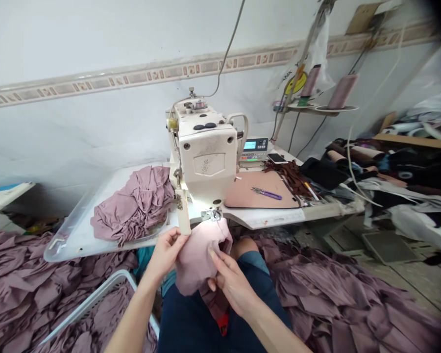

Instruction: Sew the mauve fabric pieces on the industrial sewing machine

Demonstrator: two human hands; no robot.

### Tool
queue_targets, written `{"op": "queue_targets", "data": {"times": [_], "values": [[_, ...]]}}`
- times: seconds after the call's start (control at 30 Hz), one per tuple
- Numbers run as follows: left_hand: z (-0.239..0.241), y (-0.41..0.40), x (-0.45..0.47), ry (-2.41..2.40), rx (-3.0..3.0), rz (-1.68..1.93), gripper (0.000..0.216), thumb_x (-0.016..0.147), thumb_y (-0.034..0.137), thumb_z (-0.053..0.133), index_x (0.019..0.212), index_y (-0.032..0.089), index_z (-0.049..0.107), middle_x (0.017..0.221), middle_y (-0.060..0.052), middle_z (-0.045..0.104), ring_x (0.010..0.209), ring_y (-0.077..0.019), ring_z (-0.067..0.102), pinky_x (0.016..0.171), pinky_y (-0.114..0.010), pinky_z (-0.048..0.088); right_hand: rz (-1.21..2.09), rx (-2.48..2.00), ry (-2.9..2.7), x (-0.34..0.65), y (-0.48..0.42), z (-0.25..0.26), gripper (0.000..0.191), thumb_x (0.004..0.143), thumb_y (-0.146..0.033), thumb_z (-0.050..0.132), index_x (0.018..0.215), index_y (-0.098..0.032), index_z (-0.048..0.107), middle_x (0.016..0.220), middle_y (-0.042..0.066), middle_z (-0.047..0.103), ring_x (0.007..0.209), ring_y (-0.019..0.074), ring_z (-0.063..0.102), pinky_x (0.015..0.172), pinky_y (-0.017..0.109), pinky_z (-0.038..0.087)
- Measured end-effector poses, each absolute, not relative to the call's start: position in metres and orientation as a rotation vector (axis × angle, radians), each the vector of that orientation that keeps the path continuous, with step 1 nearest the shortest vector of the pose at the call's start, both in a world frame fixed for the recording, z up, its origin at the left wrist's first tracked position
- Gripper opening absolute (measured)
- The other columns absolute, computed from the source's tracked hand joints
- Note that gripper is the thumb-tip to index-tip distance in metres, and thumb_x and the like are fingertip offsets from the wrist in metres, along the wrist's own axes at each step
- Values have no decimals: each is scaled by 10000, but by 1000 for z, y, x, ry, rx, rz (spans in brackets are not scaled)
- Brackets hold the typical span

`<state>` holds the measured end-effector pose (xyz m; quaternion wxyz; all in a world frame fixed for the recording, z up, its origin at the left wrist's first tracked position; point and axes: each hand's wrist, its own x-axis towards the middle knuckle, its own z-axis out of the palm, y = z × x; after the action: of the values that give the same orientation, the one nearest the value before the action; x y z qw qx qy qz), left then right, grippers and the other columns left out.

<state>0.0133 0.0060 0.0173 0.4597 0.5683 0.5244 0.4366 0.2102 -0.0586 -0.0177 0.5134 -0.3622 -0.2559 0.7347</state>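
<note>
A mauve fabric piece [196,260] hangs from the needle area of a white sewing machine [208,152] down over my lap. My left hand [167,252] pinches its upper left edge, close beneath a pale upright plate [183,213] on the machine's left side. On the right edge of the cloth, the thumb and fingers of my right hand [230,279] are closed on a fold. The top of the cloth lies at the presser foot [215,214]; whether the foot is down on it I cannot tell.
Gathered mauve cloth [135,203] lies left of the machine. Purple thread snips [266,193] rest on a tan pad [242,189] to the right, near a phone [277,158]. A white basket [91,301] stands low at left. Fabric heaps [338,294] cover the floor at right.
</note>
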Motion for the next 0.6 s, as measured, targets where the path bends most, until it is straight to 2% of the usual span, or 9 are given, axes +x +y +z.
{"op": "queue_targets", "data": {"times": [0.13,0.2,0.3,0.4,0.47,0.5,0.6], "values": [[-3,-18,18,1198,1274,915,525,915,695,738,815,187,653,609,69,462,490,-86,349,479,-214,273,1684,-921,-730,247,-64,-8,542,731,-646,967,732,-180,690,647,-58,495,502,69,378,434,206,354],[-3,-27,16,1092,1397,759,503,901,648,785,765,178,666,627,51,499,521,-95,411,517,-224,337,1630,-1015,-883,269,-66,0,547,756,-648,936,680,-184,656,591,-62,475,480,77,375,435,218,329],[6,-36,16,1004,1608,651,389,879,510,860,753,167,727,794,-34,668,764,-171,619,727,-267,474,1554,-1139,-1283,289,-72,16,452,846,-558,858,679,-173,690,581,-40,512,528,101,407,490,237,308],[10,-43,27,1037,1592,701,303,901,461,840,1023,189,782,1020,-72,735,881,-195,645,760,-270,483,1455,-1226,-1720,293,-77,31,356,884,-369,794,614,-166,680,561,-39,505,563,105,389,528,254,264],[9,-49,40,945,1571,616,415,857,442,880,1177,204,766,1110,-69,740,865,-182,623,734,-259,474,1392,-1235,-1934,292,-79,37,318,873,-309,793,606,-164,700,538,-43,514,561,106,389,536,260,261],[7,-52,46,870,1572,529,442,823,442,909,1165,198,772,1069,-56,742,823,-170,602,712,-254,461,1371,-1200,-2021,293,-79,39,292,866,-301,808,622,-162,727,539,-42,537,565,106,405,547,259,276],[1,-60,58,704,1545,323,402,807,525,905,900,155,779,761,0,654,668,-133,503,624,-245,392,1358,-1025,-2167,302,-75,41,236,853,-325,861,693,-161,805,578,-31,618,574,110,472,578,253,327]]}}
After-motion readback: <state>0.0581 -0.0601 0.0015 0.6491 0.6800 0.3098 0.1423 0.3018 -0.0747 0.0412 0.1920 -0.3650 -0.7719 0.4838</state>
